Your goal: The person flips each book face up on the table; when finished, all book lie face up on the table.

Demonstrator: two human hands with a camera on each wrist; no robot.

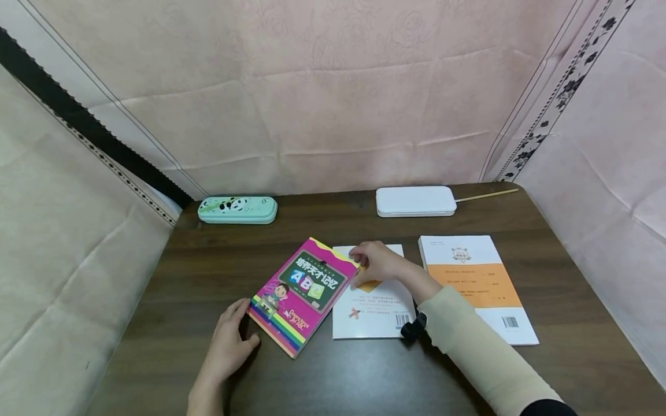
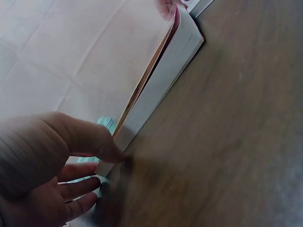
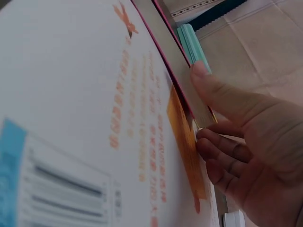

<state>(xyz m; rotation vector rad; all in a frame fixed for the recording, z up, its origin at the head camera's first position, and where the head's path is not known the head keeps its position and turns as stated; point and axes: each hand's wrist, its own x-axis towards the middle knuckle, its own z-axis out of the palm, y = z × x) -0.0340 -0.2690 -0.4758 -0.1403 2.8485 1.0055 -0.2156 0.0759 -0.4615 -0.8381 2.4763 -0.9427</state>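
Fingers of both hands, left hand (image 1: 231, 341) and right hand (image 1: 376, 263), pinch opposite corners of the pink book (image 1: 303, 293): light, flexible paperback, best gripped along its edges.

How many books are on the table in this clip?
3: the pink ABC book held by both hands, the white book partly beneath it, and the white-and-orange book to the right. None appear hidden.

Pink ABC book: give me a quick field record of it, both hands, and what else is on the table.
pink ABC book: tilted, its right edge raised over the white book
left hand: grips its near left corner
right hand: grips its far right edge
orange-banded book: flat, to the right, apart
panda pencil case: far left
white case: far edge
table: dark wood
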